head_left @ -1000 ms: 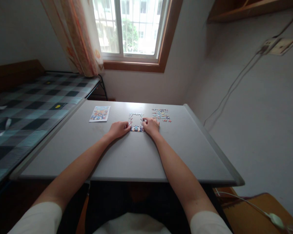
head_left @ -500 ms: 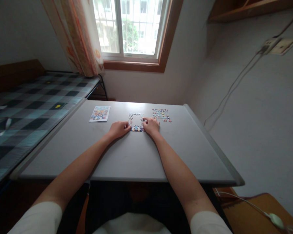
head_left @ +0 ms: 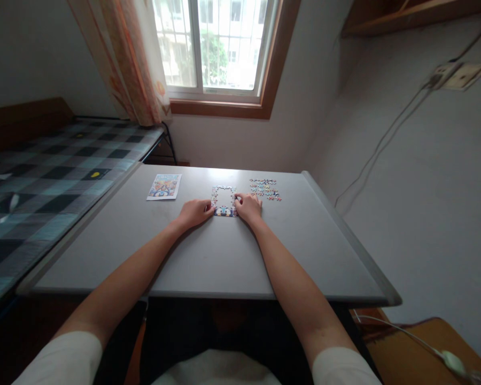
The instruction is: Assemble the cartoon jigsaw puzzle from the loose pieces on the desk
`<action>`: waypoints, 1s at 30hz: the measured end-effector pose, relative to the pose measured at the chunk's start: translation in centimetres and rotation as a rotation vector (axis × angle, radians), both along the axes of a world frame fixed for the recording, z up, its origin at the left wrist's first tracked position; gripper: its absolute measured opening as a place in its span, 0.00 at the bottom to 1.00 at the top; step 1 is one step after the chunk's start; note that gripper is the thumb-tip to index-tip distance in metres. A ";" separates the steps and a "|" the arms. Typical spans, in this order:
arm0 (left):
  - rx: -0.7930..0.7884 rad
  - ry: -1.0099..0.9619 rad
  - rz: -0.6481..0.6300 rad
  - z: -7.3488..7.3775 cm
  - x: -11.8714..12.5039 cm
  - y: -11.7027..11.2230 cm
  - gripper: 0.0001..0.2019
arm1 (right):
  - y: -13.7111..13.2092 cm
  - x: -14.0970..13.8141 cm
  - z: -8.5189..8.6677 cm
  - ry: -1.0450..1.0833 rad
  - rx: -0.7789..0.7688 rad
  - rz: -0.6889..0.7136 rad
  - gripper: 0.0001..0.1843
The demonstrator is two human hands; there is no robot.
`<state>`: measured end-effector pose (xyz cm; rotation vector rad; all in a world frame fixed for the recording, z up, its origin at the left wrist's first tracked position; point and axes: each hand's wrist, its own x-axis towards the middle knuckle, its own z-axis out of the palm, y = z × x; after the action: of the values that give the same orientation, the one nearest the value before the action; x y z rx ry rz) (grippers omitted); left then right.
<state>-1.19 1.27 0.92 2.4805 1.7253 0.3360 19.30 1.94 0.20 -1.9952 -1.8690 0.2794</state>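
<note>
On the table (head_left: 208, 256), the puzzle frame (head_left: 223, 187) lies between a picture card (head_left: 164, 186), left, and seemingly loose pieces (head_left: 265, 189), right.

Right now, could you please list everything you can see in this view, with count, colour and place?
jigsaw frame: one, multicoloured, mid-table, middle unfilled
loose jigsaw pieces: a small cluster, multicoloured, right of the frame
picture card: one, colourful, left of the frame
table: one, grey, in front of the person
bed cover: one, blue-black check, left of the table
curtain: one, orange-cream, beside the window
window: one, brown-framed, far wall
wall socket: one, pale, right wall, cable hanging from it
left hand: at the frame's near left corner
right hand: at the frame's near right side
</note>
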 end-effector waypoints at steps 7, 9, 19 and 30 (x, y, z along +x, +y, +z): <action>0.004 -0.006 -0.008 0.3 0.0 -0.1 0.18 | -0.1 0.0 0.1 0.006 0.005 -0.002 0.20; -0.002 0.000 -0.004 0.4 0.1 -0.2 0.18 | -0.1 0.0 0.1 0.006 0.002 -0.001 0.20; 0.006 0.003 -0.004 0.0 0.0 0.0 0.18 | 0.1 0.0 -0.1 0.004 0.000 -0.004 0.20; 0.012 0.003 -0.003 -0.1 -0.1 0.1 0.19 | 0.2 0.0 -0.2 0.014 0.002 -0.003 0.20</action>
<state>-1.26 1.37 0.85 2.4924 1.7258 0.3441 19.35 2.11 0.00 -1.9891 -1.8573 0.2899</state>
